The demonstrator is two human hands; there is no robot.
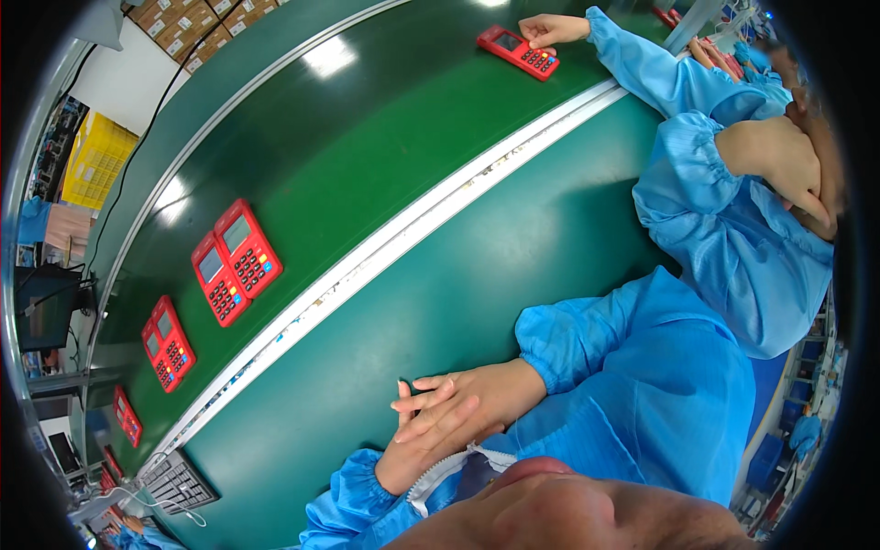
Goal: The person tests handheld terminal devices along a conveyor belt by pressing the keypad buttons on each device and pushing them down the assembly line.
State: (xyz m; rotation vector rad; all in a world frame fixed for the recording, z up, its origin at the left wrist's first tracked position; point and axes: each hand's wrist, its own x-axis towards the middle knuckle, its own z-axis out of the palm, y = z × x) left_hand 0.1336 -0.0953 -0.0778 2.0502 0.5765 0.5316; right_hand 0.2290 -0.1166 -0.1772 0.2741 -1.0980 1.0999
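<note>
My left hand (pixel 401 465) and my right hand (pixel 481 394) rest together over the near edge of the green table, fingers interlaced. Both hold no object; their fingers are fairly straight, with gaps between them. The left palm is mostly hidden under the right hand. Beyond the white rail, on the shiny green belt, two red card payment terminals (pixel 236 261) lie side by side. Further left lie more red terminals (pixel 168 344) and another red terminal (pixel 126 417). A co-worker's hand (pixel 554 30) touches a red terminal (pixel 519 52) at the upper right.
A white rail (pixel 394 234) divides the belt (pixel 367 156) from the tabletop (pixel 403 312). A black keyboard (pixel 179 481) with a white cable sits at the lower left. Yellow crates (pixel 95 160) and cardboard boxes (pixel 179 27) stand beyond. A blue-sleeved co-worker (pixel 733 229) sits close at right.
</note>
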